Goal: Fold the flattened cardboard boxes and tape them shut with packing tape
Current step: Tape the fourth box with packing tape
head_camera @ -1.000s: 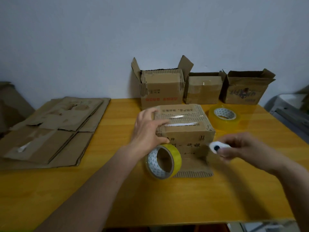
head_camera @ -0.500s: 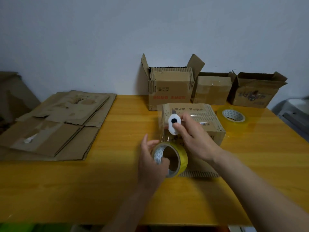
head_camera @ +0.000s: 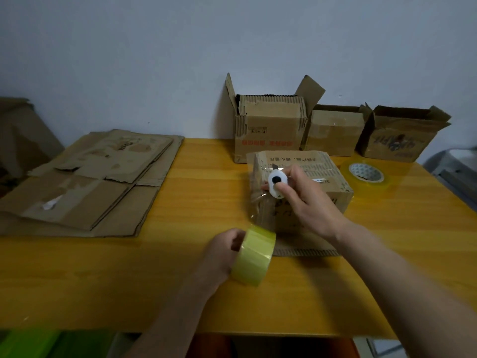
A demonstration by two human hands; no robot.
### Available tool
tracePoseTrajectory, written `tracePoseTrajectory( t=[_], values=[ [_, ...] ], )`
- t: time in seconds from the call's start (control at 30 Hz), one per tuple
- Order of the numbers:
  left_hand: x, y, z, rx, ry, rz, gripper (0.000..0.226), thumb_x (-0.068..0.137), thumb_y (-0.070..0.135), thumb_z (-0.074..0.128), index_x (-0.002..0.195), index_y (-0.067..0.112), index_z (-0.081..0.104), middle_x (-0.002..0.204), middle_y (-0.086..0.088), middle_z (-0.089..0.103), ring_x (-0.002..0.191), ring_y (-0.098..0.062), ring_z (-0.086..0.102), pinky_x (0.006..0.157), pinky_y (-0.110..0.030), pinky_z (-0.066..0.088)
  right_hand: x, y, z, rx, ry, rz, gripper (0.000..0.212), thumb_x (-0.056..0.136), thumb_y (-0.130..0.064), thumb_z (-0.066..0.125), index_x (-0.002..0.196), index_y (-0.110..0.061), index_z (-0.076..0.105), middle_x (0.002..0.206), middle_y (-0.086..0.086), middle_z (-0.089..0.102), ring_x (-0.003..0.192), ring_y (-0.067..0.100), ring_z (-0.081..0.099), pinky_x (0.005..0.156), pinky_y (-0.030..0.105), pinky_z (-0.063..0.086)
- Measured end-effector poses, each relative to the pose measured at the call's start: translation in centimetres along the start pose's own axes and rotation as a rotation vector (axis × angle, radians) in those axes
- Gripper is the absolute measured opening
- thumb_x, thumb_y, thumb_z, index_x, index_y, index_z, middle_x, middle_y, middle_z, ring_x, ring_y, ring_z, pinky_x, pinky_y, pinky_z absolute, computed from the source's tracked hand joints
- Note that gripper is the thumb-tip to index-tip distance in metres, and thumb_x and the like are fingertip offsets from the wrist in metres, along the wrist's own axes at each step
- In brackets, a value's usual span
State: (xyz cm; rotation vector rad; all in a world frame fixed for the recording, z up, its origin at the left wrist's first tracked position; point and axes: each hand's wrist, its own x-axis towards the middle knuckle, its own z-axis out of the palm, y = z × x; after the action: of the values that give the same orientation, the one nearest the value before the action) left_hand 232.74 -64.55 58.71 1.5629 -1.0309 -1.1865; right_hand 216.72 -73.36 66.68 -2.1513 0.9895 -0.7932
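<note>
The left hand [head_camera: 222, 250] grips a yellow tape roll [head_camera: 254, 257], fingers curled round it, just above the table [head_camera: 103, 280] at the near side of the box [head_camera: 309, 182]. A strip of clear tape [head_camera: 258, 202] runs from the roll up the box's near-left face to its top.

The right hand [head_camera: 307, 200] is clamped on a white cutter [head_camera: 276, 183] with a black button; the thumb rests on the cutter body. The short blade points away from the person and lies over the box top near its left edge. Whether the blade touches the tape cannot be told.

The box stands near the table centre with its top flaps closed; one bottom flap lies flat on the table toward the person.

Flattened boxes [head_camera: 90, 182] are stacked at the left of the table. Three folded boxes [head_camera: 333, 130] with open flaps stand in a row along the wall. A second roll [head_camera: 366, 174] lies flat just right of the box.
</note>
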Motion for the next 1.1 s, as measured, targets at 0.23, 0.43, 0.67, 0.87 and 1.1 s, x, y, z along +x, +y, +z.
tracePoseTrajectory(
  t=[0.23,0.43,0.67,0.87,1.1],
  values=[
    [0.6,0.7,0.5,0.309,0.058,0.168,0.031,0.087,-0.013,0.053,0.098,0.011,0.068,0.091,0.01,0.065,0.087,-0.004,0.058,0.074,-0.016,0.047,0.1,0.1,0.3,0.062,0.03,-0.022,0.006,0.098,-0.033,0.047,0.098,-0.027,0.048,0.101,0.003,0.069,0.098,0.021,0.064,0.083,0.05,0.052],
    [-0.4,3.8,2.4,-0.217,0.172,0.069,0.031,0.091,0.028,0.064,0.12,0.02,0.057,0.11,0.005,0.064,0.097,-0.002,0.06,0.068,-0.014,0.044,0.4,-0.2,0.2,0.068,0.019,-0.016,0.005,0.098,-0.028,0.049,0.1,-0.023,0.049,0.1,0.001,0.069,0.098,0.016,0.065,0.084,0.046,0.052],
    [0.8,4.1,3.1,-0.254,0.146,-0.061,0.038,0.089,0.009,0.066,0.123,0.014,0.049,0.109,-0.005,0.062,0.095,-0.013,0.06,0.073,-0.02,0.046,-1.1,-1.8,-0.5,0.108,0.179,-0.107,0.01,0.095,-0.018,0.055,0.103,-0.013,0.058,0.09,-0.004,0.067,0.083,0.007,0.064,0.07,0.022,0.052],
    [1.2,3.6,2.4,-0.323,0.137,-0.13,0.029,0.085,0.007,0.069,0.111,0.011,0.057,0.105,-0.012,0.068,0.096,-0.027,0.066,0.082,-0.036,0.053,-3.0,0.4,0.0,-0.298,0.114,-0.241,0.02,0.088,-0.017,0.065,0.108,-0.019,0.068,0.091,-0.005,0.054,0.078,0.007,0.053,0.067,0.013,0.043],
    [1.3,3.5,2.1,-0.318,0.088,-0.078,0.003,0.088,0.012,0.068,0.089,0.009,0.068,0.09,-0.007,0.075,0.078,-0.019,0.067,0.076,-0.032,0.055,-3.1,1.1,1.0,-0.595,0.139,-0.357,0.019,0.086,-0.013,0.066,0.104,-0.008,0.07,0.087,0.004,0.048,0.073,0.021,0.052,0.053,0.034,0.049]
  ],
)
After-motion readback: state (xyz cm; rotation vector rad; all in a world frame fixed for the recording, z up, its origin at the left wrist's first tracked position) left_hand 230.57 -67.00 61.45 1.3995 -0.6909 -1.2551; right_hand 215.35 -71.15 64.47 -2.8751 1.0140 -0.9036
